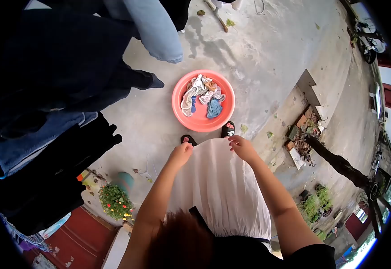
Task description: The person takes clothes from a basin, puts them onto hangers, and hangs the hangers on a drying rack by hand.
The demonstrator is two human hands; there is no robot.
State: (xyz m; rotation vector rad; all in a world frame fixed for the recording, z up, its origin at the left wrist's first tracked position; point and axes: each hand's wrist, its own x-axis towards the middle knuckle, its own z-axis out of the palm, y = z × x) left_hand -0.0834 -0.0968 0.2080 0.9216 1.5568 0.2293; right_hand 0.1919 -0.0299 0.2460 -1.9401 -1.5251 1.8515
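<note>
A long pale pink skirt [222,188] spreads from my waist toward my feet. My left hand [181,155] is closed in a pinch at the skirt's left edge. On the other side, my right hand [242,148] pinches its upper right edge, with the fingers bent. Just beyond my sandaled feet stands a round coral-pink basin [177,107] on the ground. Inside it lie several crumpled cloths [200,85], whitish and patterned, and a blue cloth [214,108]. Neither hand touches the basin.
Dark clothes [70,58] and light blue jeans [157,33] hang at the left. A flowering potted plant [115,201] is at lower left. At right, a tree trunk [339,163] rises beside bricks [301,121]. A stick [218,15] lies on the concrete.
</note>
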